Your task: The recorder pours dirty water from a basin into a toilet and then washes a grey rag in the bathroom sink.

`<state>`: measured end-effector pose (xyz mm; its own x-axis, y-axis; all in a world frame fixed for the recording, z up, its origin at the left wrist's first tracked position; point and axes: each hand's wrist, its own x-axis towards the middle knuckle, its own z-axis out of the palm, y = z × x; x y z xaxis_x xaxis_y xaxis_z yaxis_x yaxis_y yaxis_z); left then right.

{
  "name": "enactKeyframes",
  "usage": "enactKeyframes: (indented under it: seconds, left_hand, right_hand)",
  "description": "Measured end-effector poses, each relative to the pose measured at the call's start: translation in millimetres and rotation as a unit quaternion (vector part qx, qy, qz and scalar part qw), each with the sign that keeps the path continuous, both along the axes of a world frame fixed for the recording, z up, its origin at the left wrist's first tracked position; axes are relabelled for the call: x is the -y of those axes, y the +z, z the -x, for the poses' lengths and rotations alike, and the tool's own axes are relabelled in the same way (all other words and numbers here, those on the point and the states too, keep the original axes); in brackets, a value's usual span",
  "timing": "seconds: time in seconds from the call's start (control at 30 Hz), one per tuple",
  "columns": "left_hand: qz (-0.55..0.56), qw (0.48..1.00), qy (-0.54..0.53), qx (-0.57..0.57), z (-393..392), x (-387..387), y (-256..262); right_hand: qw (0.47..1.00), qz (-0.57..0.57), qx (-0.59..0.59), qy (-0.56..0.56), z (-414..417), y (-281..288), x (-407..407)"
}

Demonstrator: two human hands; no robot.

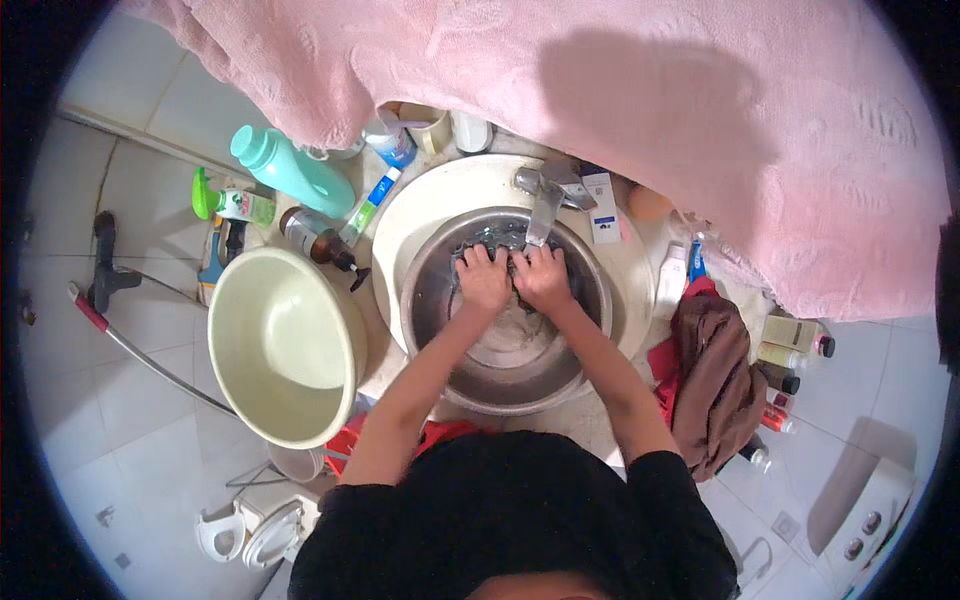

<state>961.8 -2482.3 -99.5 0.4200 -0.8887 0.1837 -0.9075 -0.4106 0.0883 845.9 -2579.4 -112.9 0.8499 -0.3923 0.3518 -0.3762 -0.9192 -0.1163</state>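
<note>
A stainless steel basin (517, 386) sits in the white washbasin (401, 247), with water in it. Inside it, my left hand (484, 279) and my right hand (541, 277) are side by side near the far wall, fingers curled onto a dark, wet item (513, 294) that looks like cloth. The hands hide most of that item. Just beyond my right hand, the metal tap (545, 214) reaches over the basin, and the water there looks ruffled.
Left of the basin stands a tilted pale green plastic tub (289, 345), near a brown pump bottle (319, 236) and a turquoise bottle (300, 172). A pink towel (600, 82) hangs across the top. Brown cloth (716, 382) lies at right beside a white bottle (671, 281).
</note>
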Motion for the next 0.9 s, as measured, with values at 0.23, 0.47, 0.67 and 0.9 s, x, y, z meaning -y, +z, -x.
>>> enactKeyframes:
  seconds: [0.23,0.47,0.67,0.9]
  left_hand:
    - [-0.021,0.989,0.091,-0.114,-55.3,9.1,50.4]
    - [-0.072,0.995,-0.017,-0.062,-24.4,-0.2,-10.9]
    - [0.084,0.974,-0.018,-0.21,-35.5,-21.9,61.7]
    - [0.278,0.815,-0.107,-0.497,-68.5,-37.5,220.3]
  right_hand:
    - [0.965,-0.191,-0.101,-0.148,-11.4,12.4,14.1]
    - [0.936,-0.31,-0.094,-0.136,-4.6,44.9,-4.5]
    - [0.901,-0.417,0.105,-0.06,35.8,157.5,-7.2]
    - [0.895,-0.331,0.297,-0.043,41.2,275.9,-20.5]
